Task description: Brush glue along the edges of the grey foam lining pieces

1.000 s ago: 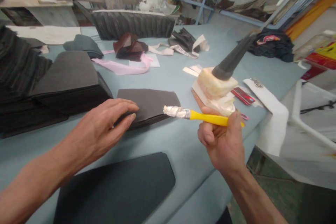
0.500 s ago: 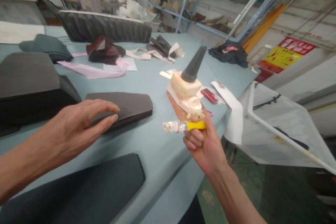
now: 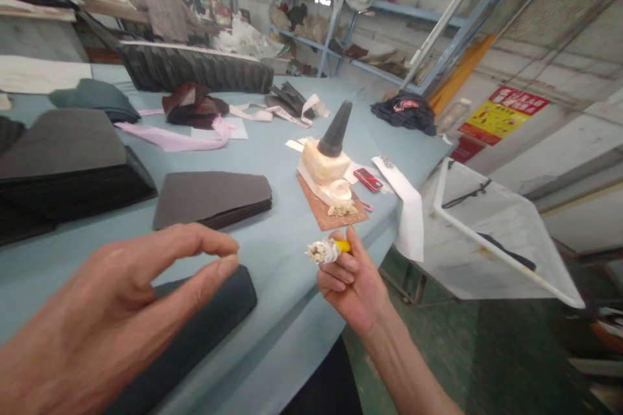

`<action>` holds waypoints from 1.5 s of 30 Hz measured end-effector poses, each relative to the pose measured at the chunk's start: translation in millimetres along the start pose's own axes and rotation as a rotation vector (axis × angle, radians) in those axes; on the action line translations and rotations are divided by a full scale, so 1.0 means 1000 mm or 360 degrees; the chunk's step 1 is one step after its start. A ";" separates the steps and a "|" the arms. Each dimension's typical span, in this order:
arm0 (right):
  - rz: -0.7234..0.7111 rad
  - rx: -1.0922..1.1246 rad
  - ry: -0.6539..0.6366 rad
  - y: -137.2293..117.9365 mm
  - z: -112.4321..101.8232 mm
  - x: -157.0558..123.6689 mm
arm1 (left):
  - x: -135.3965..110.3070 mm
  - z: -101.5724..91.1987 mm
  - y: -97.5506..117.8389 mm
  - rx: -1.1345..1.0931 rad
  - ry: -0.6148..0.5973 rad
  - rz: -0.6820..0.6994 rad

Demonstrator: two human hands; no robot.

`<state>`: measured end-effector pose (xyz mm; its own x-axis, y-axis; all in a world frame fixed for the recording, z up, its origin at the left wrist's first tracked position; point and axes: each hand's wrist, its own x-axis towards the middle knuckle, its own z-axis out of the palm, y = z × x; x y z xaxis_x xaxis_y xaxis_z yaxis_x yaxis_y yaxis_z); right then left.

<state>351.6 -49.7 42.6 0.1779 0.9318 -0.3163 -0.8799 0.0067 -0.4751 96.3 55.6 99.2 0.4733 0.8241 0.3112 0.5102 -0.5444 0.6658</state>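
Observation:
My right hand grips a yellow-handled brush whose bristles are caked with white glue and point left toward me. My left hand hovers close to the camera above the table, fingers loosely curved and apart, holding nothing. Under it lies a dark grey fabric piece at the table's near edge. A small stack of grey cut pieces lies further in. A glue bottle with a black cone nozzle stands on a brown board.
Tall stacks of dark cut fabric fill the left. Pink and white strips, a red phone and a white paper strip lie on the pale blue table. A white frame stands right of the table.
My left hand has lifted off the grey stack and come toward the camera. My right hand drew the brush back from the glue board toward me. The view swung right.

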 end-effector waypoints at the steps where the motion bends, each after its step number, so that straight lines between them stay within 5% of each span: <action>1: -0.0002 -0.0016 -0.0016 0.002 0.001 -0.003 | -0.008 0.002 0.008 -0.0047 -0.0013 0.0041; 6: 0.0023 -0.0094 -0.0039 0.015 0.010 -0.015 | -0.041 0.013 0.045 -0.0466 -0.0166 -0.0070; 11: 0.0021 -0.0179 0.0019 0.028 0.019 -0.027 | -0.061 0.021 0.058 -0.0713 -0.0194 -0.0318; 18: -0.0003 -0.0310 0.0140 0.038 0.025 -0.037 | -0.081 0.026 0.056 -0.0931 -0.0118 -0.0533; 36: -0.0214 -0.0641 0.0151 0.042 0.011 -0.034 | -0.083 0.040 0.042 -0.0877 -0.0117 -0.0601; 45: -0.0208 -0.0641 0.0278 0.044 0.010 -0.037 | -0.095 0.043 0.039 -0.1235 -0.0269 -0.0797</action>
<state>301.9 -80.5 41.9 0.3781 0.8570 -0.3500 -0.6097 -0.0540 -0.7908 102.1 -50.8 65.9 0.4573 0.8675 -0.1959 0.0898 0.1741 0.9806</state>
